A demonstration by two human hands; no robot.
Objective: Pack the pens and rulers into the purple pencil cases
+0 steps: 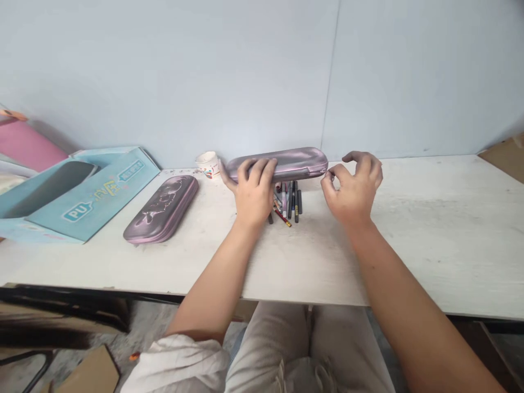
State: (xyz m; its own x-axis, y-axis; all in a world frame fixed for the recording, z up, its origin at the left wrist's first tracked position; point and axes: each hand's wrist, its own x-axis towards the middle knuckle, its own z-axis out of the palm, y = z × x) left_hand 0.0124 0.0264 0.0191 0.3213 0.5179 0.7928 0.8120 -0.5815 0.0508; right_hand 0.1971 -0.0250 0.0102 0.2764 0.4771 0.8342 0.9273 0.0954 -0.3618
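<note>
Purple pencil case [295,162] sits lengthwise near the back of the white table [426,234], left hand [254,192] wrapped over its left end, right hand [352,188] half open just off its right end, and pens [289,203] bunched right in front.

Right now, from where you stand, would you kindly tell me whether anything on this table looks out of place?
Yes: the pens and pencils lie loose in a heap, just in front of the purple pencil case under the left hand, rather than inside it.
</note>
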